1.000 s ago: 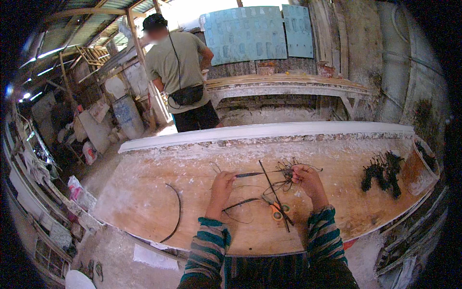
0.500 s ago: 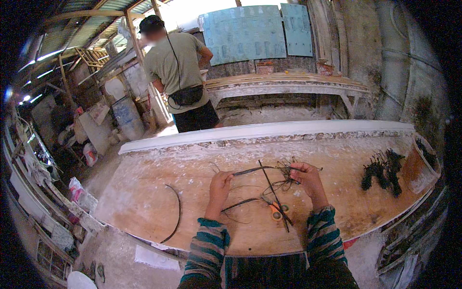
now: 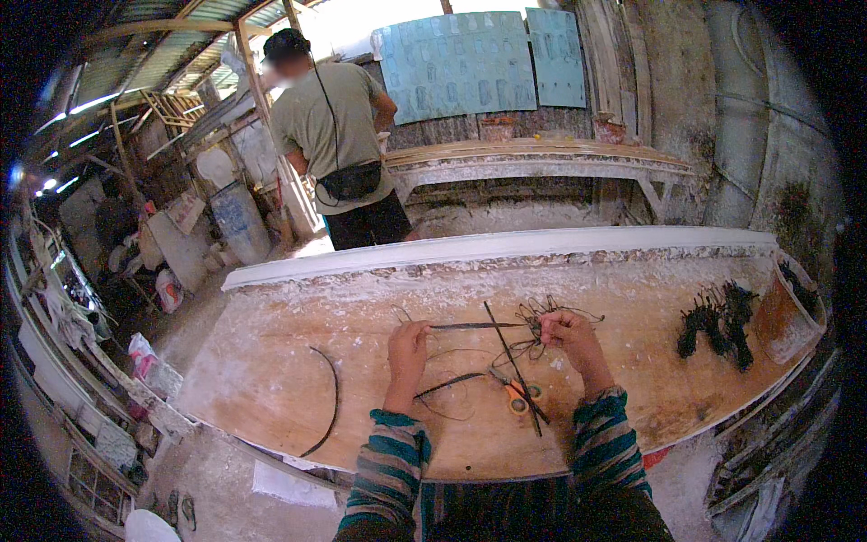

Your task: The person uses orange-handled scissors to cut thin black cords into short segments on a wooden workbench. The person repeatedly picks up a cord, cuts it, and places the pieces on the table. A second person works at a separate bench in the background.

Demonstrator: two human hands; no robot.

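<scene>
A thin black strip (image 3: 474, 325) is stretched nearly straight between my two hands above the wooden board. My left hand (image 3: 408, 350) pinches its left end. My right hand (image 3: 569, 338) is closed at its other end, beside a loose tangle of thin dark wire (image 3: 533, 346). Below the strip lie scissors (image 3: 517, 397) with orange handles, and a straight black rod (image 3: 506, 348) crosses over them. A shorter black strip (image 3: 449, 385) points from the scissors toward my left wrist. Farther left, a curved black strip (image 3: 337, 397) lies alone.
The dusty wooden board (image 3: 262, 361) has a white raised rail (image 3: 506, 246) along its far edge. Black bristly bundles (image 3: 718, 325) lie at the right, beside a tipped bucket (image 3: 784, 316). Across the way, a person (image 3: 334, 135) stands by a long bench (image 3: 542, 161).
The strip between my hands has gone from a slight arch to nearly straight. My right hand has shifted a little left, and its fingers have turned.
</scene>
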